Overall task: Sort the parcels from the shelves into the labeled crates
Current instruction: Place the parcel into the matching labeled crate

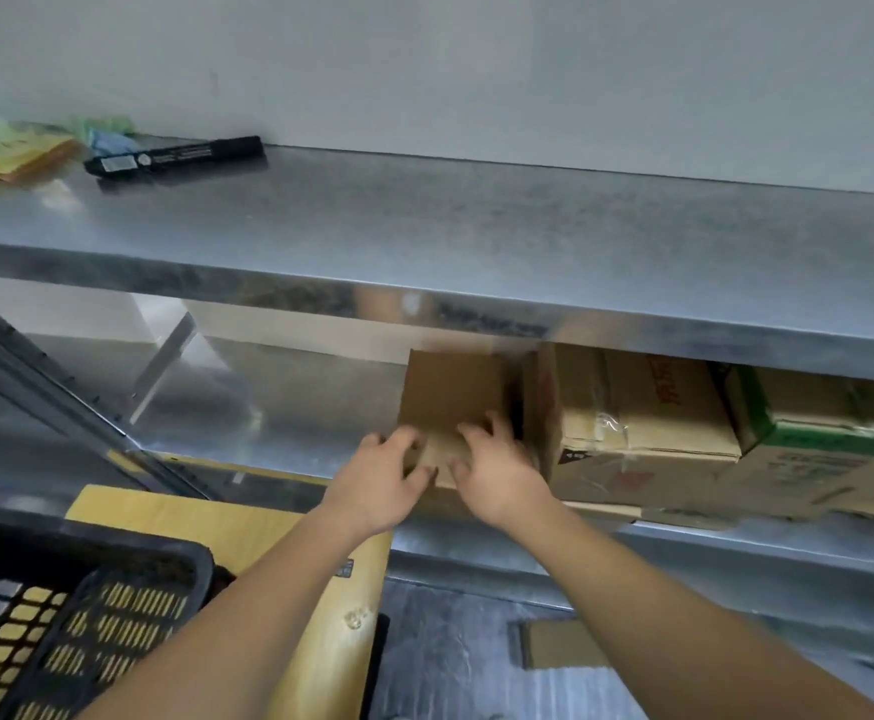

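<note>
Head view puts both of my hands on one small box (450, 402) sitting on the middle shelf (278, 407), just under the lip of the top shelf (476, 226). My left hand (380, 480) curls over the box's near left corner at about 7 o'clock of it, and my right hand (494, 472) grips the near edge at about 5 o'clock, fingers bent onto the top face. So both hands are clamped on the same parcel, close together, almost touching. I judge the two-handed hold is there to slide the box toward me, since the top shelf hangs low over it and leaves little room to lift it straight up.

At 3 o'clock of the box stands a taped carton (632, 418), just beside it or touching; I cannot tell which, as the gap between them is in shadow. Farther toward 3 o'clock lies a carton with a green band (829, 444). These crowd the right side, so my right hand has little space there, and dragging the box could rub the taped carton.

At 8 o'clock of my hands, low in the frame, sits a black crate (86, 615) with slotted walls, and beside it a yellow board (247, 532) passes under my left forearm. I see no label on the crate from here. On the top shelf at 10 o'clock lie a black marker (175, 155) and some coloured envelopes (13, 153), well apart from the work. A flat bit of cardboard (559, 644) lies on the floor at 5 o'clock.
</note>
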Tool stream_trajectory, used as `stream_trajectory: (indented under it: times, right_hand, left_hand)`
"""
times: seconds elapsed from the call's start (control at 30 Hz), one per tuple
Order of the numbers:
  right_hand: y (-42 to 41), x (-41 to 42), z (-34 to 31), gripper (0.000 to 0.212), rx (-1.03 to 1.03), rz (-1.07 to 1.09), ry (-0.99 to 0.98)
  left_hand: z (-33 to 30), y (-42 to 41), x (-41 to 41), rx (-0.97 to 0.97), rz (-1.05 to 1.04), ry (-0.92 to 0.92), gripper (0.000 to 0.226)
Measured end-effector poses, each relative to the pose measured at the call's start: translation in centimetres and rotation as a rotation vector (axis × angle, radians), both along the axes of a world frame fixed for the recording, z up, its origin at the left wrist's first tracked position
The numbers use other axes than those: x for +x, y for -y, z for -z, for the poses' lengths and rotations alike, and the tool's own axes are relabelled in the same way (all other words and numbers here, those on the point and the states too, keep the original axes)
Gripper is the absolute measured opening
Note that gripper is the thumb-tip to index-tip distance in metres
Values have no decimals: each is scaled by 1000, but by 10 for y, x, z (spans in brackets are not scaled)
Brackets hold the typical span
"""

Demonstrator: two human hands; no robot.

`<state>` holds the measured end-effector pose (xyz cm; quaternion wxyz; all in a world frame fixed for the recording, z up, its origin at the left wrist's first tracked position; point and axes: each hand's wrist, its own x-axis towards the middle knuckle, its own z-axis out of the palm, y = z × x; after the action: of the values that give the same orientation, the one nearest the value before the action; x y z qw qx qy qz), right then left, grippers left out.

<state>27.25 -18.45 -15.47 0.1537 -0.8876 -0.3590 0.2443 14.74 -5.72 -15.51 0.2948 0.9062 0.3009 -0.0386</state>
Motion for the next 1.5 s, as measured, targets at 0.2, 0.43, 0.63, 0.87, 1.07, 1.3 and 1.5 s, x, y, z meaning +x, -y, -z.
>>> stream_trajectory:
  times: [0.2, 0.43, 0.63, 0.87, 1.07, 1.3, 1.5]
  right_hand:
    - [8, -7, -3, 73, -25, -2, -34]
    - [-11, -1, -14, 112, -127, -190, 67]
    - [-5, -2, -2, 123, -16, -142, 18]
    - [22, -25, 10, 132, 71, -172, -25]
    - [47, -31, -3, 124, 53, -464, 23]
    - [71, -33, -24, 116, 44, -703, 102]
    - [95, -29, -41, 114, 175, -761, 104]
  left_hand:
    - [0, -24, -23, -80, 73, -24, 73]
    - [9, -29, -16, -27, 149, -16, 106]
    - [14, -25, -21, 24, 117, 70, 103]
    - [7, 3, -51, 95, 104, 40, 105]
    - [-12, 46, -77, 150, 85, -49, 85]
    - [-39, 97, -84, 196, -48, -150, 72]
    - [-62, 134, -91, 333, -204, -38, 55]
